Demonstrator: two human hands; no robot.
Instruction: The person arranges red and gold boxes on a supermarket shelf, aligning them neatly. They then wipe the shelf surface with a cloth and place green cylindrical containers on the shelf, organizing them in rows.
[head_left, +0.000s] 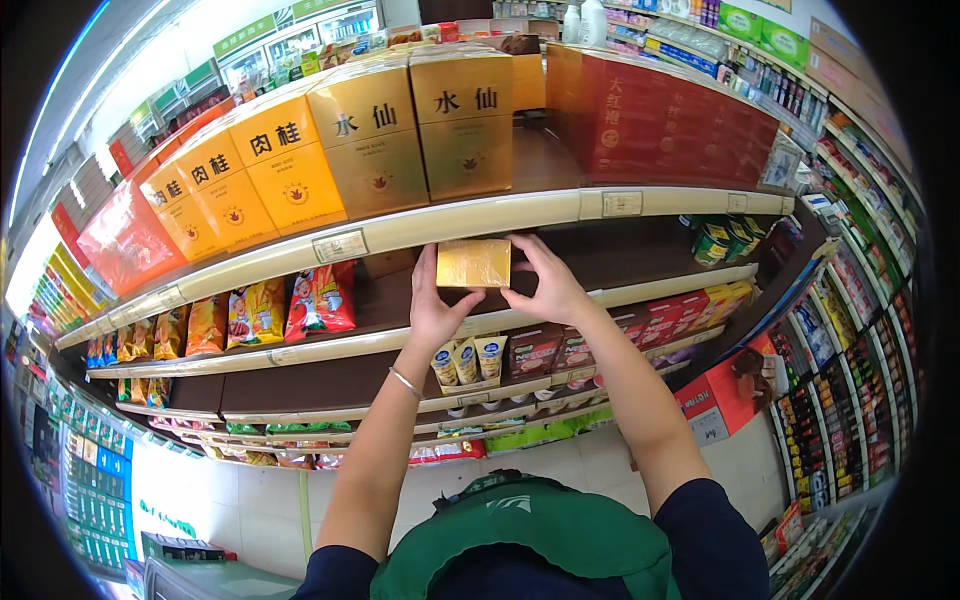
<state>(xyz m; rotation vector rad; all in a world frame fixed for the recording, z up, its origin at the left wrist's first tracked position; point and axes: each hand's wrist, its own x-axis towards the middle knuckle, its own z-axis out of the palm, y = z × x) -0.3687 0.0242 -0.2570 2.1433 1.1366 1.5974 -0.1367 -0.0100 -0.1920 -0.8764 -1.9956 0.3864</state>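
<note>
A gold box with a shiny wrap (473, 263) is held between my two hands, just below the front edge of the top shelf. My left hand (437, 300) grips its left side, with the thumb near the lower edge. On its right side is my right hand (546, 283), thumb at the lower corner and fingers at the upper one. Behind the box, the second shelf (622, 255) is partly hidden by it and my hands. Gold boxes (465, 127) and dark red boxes (667, 120) bearing writing stand on the top shelf above.
Snack bags (321, 300) stand on the second shelf at left, green cans (712, 241) at its right end. Lower down are small tubes (466, 363) and Nescafe boxes (534, 351). A red carton (727, 397) is beside the shelf's right end, near another stocked rack (840, 360).
</note>
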